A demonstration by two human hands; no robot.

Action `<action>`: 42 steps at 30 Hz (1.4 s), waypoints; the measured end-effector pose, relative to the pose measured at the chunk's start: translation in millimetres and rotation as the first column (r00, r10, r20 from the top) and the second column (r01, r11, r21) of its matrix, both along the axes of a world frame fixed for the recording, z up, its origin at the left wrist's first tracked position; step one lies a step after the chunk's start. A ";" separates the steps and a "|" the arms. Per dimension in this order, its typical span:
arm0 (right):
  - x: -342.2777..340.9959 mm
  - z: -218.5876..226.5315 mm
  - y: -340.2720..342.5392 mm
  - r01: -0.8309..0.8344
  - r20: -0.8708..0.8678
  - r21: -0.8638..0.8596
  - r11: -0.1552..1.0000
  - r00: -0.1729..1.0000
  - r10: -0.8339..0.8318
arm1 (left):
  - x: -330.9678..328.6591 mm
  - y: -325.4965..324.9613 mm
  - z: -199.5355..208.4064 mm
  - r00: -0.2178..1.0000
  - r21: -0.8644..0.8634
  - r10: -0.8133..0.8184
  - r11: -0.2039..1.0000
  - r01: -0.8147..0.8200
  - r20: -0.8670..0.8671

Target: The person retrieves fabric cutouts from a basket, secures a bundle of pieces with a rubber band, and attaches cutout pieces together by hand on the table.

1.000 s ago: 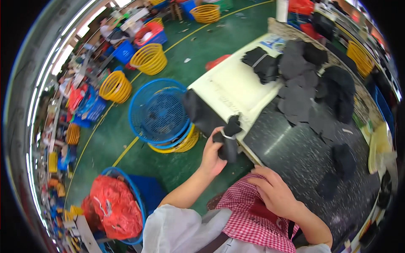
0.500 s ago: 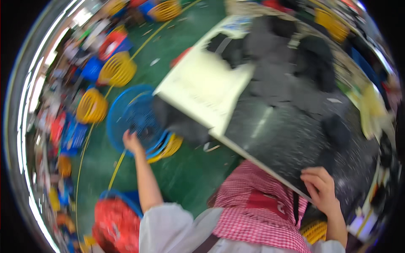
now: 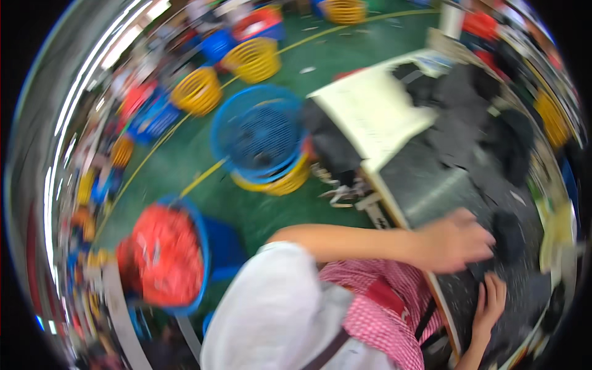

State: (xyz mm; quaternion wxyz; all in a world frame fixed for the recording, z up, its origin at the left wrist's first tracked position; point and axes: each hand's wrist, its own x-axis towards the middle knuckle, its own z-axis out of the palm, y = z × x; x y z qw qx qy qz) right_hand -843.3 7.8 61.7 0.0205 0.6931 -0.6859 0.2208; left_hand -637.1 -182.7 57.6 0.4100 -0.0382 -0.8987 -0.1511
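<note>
far left i see a red bag (image 3: pixel 166 256) in a blue bin (image 3: pixel 217 243), then a blue basket (image 3: pixel 262 132). a black sheet (image 3: pixel 333 139) juts past a pale board (image 3: pixel 370 117); a snagging sleeve could drag it down. my left hand (image 3: pixel 453 242) is blurred, grip untellable. my right hand (image 3: pixel 491 303) extends its fingers, hold unclear, near dark pieces (image 3: pixel 509 237); hasty reaching might scatter them.

The head camera looks steeply down from the wearer's brow, picture upright, with the hands (image 3: pixel 453 242) close below at lower right, the worktop (image 3: pixel 425 179) near, running to upper right, and floor (image 3: pixel 265 209) stretching farther off leftward.
</note>
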 end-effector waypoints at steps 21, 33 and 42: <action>-4.8 33.0 -200.4 -0.181 -0.101 -0.038 0.983 0.979 0.177 | 16.3 -122.3 -1.7 0.896 0.114 0.287 0.933 -0.342 0.339; -16.9 18.6 -217.7 -0.058 0.287 0.105 0.993 0.957 0.026 | -43.9 -144.9 4.7 0.907 0.326 -0.126 0.945 -0.013 0.401; -16.0 11.2 -220.7 -0.017 0.141 0.040 0.999 0.990 0.011 | -51.6 -144.8 17.9 0.858 0.487 -0.149 0.864 -0.128 0.491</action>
